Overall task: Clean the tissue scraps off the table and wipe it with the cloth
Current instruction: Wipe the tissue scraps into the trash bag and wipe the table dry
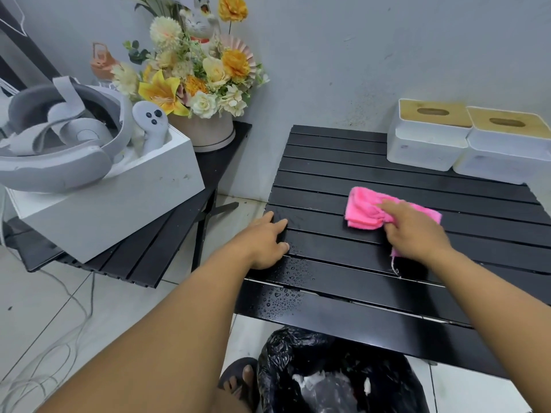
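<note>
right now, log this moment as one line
phase: wiping | right hand: holds pink cloth on black table | left hand: rests on its left edge | water drops: near-left slats

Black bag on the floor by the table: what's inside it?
Inside the black bag, white crumpled tissue scraps show at the opening, with something pale and shiny beside them. Anything deeper is covered by the bag's folds and those scraps.

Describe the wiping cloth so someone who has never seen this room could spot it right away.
Find the black slatted table against the grey wall. Near its middle, in front of the white tissue boxes, the right hand grips the cloth. It is the only bright pink, fluffy thing on the dark slats.
</note>
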`<state>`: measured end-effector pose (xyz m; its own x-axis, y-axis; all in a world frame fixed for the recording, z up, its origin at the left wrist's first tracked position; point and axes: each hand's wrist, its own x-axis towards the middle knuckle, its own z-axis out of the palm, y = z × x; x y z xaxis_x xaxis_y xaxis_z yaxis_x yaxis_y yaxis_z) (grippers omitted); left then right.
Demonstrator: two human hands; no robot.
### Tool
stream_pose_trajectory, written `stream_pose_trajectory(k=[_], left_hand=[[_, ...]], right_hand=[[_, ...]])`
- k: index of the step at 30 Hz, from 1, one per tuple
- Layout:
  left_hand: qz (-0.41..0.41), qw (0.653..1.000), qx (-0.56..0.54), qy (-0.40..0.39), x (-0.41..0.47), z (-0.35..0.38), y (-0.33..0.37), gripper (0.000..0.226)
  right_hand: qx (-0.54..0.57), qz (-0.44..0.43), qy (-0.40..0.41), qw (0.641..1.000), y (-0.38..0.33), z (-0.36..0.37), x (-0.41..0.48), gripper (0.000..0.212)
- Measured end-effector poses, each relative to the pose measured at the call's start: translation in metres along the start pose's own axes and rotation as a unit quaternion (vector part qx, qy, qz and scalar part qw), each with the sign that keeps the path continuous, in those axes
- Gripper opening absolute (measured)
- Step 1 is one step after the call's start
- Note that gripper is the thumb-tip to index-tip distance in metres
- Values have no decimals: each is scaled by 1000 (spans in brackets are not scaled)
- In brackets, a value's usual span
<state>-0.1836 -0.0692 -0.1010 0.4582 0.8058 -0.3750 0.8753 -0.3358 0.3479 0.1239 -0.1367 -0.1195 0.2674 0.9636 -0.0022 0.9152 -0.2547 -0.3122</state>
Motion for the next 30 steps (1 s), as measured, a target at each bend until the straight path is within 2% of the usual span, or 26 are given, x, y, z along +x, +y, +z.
stream_pose_trajectory(k=[3,6,10,14,16,19,22,26,28,30], left_hand=[[-1,1000,3,-2,0,1,1,66],[-2,1000,2,-4,1,0,2,66],[-1,1000,0,-3,2,2,1,65],[4,1000,-6,-2,4,5,-1,65],[6,1000,-18,3,6,6,-2,66],[-4,994,-96,55,8,4,-7,64],[-49,970,-205,116,7,3,-15,60],[-126,931,-333,79,7,14,-23,37],[-162,899,-401,62,7,20,-23,45],[-183,870,-454,55,9,24,-24,48]], right_hand=[[2,53,39,998,11,0,2,49],[10,57,52,997,-3,7,-2,44],[18,-47,29,998,-32,15,-19,48],[34,-142,-37,989,-41,20,-32,53],[18,-132,-46,990,-33,16,-28,53],[19,-59,-22,998,-11,4,-16,52],[15,-13,9,1000,6,0,-11,52],[16,-28,5,999,2,5,-15,52],[22,-53,-6,998,-7,7,-21,53],[41,-119,-22,992,-17,11,-32,54]])
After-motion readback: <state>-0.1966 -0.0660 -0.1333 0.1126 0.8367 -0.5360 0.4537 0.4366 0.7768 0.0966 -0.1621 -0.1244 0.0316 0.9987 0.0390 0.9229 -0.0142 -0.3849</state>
